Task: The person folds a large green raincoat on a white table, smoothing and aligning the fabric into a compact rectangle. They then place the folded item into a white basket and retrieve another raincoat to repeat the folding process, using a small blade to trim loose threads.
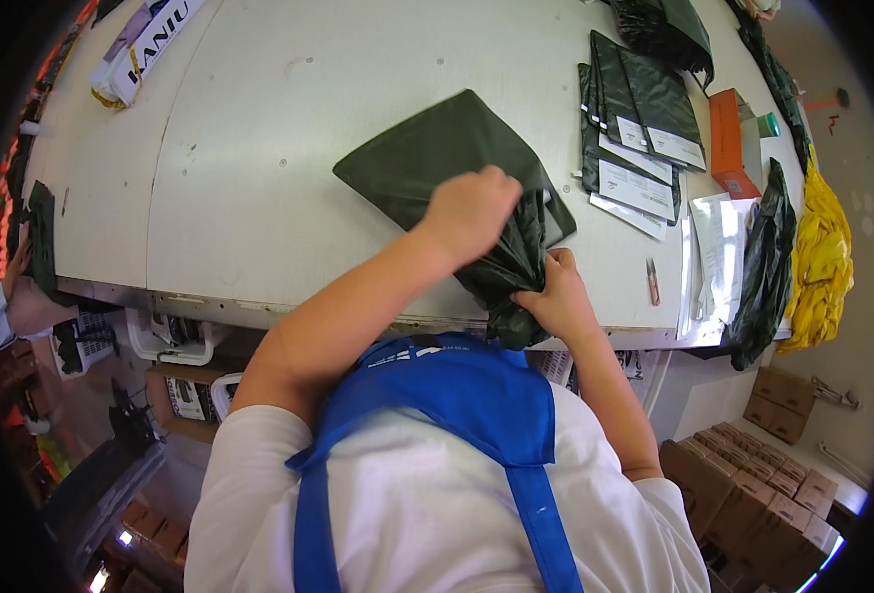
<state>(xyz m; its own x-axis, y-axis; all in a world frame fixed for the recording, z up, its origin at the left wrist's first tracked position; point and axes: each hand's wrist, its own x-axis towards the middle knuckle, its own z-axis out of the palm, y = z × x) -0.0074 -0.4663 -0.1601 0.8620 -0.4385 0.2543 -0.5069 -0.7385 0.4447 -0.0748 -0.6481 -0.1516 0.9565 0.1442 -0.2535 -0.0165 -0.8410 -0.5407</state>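
Left hand (469,212): curling over the top of the dark green cloth (422,158), knuckles up; fingertips are hiding from the camera, so can't tell whether they're pinching anything.
Right hand (559,301): clamping onto the bunched end (501,272) of that cloth, thumb pressing in from the near side.
Both hands: probably working the loose folds at one side of the flat part, maybe easing them over it or off it, hard to say which. Whatever comes next, it's calling for a firm right hand and a left hand straightening those folds without snagging.
Cloth: lying on the bench (259,198) right in front of the person, its gathered tail poking past the near edge. Far side is looking flat, smooth and matt with a clear corner; near side is going shiny, creased and crumpled.
Right of it: small snips (654,282) are lying nearby, and dark packets (659,109) with white labels are sitting farther back.
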